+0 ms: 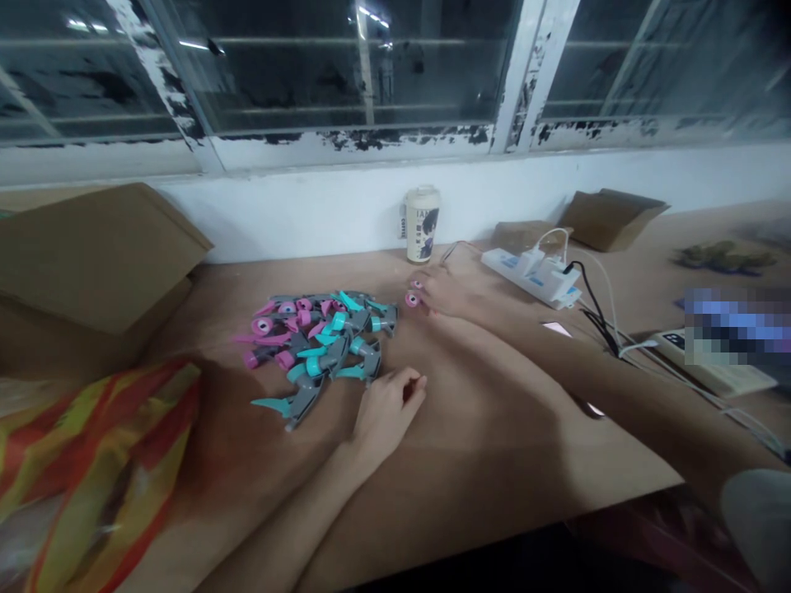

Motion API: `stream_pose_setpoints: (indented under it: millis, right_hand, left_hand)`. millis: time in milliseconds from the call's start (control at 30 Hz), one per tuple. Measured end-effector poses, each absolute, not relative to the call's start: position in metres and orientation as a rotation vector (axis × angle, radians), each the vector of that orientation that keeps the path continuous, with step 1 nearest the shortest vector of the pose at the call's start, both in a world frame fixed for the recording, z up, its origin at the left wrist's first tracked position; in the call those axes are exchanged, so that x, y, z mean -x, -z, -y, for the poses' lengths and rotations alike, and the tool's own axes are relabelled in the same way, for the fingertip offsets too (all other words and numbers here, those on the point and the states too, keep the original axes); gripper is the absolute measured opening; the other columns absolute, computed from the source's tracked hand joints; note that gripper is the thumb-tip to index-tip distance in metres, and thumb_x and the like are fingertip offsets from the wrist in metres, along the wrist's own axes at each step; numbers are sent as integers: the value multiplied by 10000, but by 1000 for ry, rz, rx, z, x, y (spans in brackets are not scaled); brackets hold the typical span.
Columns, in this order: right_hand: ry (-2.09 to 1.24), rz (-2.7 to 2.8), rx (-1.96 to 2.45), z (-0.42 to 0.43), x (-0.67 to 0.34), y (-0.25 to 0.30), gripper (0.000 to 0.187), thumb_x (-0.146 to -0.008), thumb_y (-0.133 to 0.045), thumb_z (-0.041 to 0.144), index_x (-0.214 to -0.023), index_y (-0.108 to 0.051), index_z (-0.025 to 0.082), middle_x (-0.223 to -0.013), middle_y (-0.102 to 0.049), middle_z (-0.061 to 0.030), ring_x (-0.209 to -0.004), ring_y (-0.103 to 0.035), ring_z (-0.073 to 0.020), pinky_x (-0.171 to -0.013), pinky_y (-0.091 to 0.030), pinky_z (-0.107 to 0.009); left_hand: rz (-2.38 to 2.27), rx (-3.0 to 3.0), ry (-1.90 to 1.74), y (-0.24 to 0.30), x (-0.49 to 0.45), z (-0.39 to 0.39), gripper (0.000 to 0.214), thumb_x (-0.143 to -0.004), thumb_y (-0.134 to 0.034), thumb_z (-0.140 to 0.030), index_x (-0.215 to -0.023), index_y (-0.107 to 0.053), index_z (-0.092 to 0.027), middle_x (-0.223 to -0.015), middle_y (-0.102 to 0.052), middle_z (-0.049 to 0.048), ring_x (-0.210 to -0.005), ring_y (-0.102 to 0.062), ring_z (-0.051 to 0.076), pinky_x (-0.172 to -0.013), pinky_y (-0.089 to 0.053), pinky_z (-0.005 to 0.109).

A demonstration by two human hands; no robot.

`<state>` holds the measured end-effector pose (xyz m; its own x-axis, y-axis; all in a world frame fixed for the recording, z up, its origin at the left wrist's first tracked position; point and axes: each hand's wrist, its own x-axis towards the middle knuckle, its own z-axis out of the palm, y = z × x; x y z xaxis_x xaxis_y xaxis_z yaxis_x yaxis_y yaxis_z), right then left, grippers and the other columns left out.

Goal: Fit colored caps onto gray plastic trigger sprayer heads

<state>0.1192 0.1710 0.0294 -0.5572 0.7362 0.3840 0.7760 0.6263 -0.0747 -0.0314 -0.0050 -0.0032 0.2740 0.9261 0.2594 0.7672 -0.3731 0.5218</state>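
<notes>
My right hand is at the back of the table, its fingers closed round pink round-ended pieces. Two pink rings with pale centres show at its fingertips. They look like the ends of spray trigger heads, but the rest is hidden behind the fingers. In the foreground my left hand is curled, thumb and fingertips together, and I see nothing in it. Just beyond it lies a loose pile of grey spray trigger heads, some with turquoise levers and collars, others with pink ones.
A printed paper cup stands by the wall. To the right are a white power strip with plugs and cables, and a brown box. On the left are a large cardboard box and a red-and-yellow striped bag.
</notes>
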Motion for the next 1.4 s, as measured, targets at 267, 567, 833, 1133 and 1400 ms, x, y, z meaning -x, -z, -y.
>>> stream_pose_setpoints:
  millis: [267,567,833,1133,1400]
  right_hand:
    - [125,2589,1268,-200,-136,-12,451,-750,-656,352,-1179,-596,226,-1389,-384,-167,-1271,-318,-386,-1009,-142,-621]
    - [163,2543,1147,-153,-130,-19,346,-845,-540,371,-1145,-571,200,-1258,-542,-130,-1199,-444,-306,-1055,-125,-580]
    - [11,2425,880,-48,-170,-7,250,-870,-522,370,-1073,-582,236,-1032,-673,-34,-1013,-600,-202,-1082,-87,-510]
    - [-346,2362,756,-37,-158,0,337,-779,-622,454,-1061,-629,269,-921,-704,2,-896,-633,-162,-1061,-143,-473]
    - [-438,2344,667,-41,-156,12,322,-726,-679,446,-977,-672,244,-814,-691,9,-807,-631,-141,-1033,-203,-427]
  left_hand:
    - [-1537,-2244,-759,5,33,4,177,-876,-435,-254,-795,-576,-187,-705,-623,-3,-640,-568,141,-595,-390,251]
    - [-1519,-2176,-870,3,31,7,205,-883,-435,-292,-794,-587,-185,-688,-617,-1,-639,-564,138,-611,-417,254]
    - [-1318,-1617,-1109,1,31,2,266,-832,-527,-339,-1043,-567,-180,-959,-626,63,-879,-614,184,-628,-550,273]
    - [-1069,-1455,-874,4,35,-6,347,-735,-646,-327,-1026,-528,-179,-849,-574,15,-762,-605,148,-508,-523,205]
    - [-1107,-1486,-737,4,42,-14,280,-726,-651,-278,-964,-546,-174,-842,-585,21,-734,-589,131,-514,-498,189]
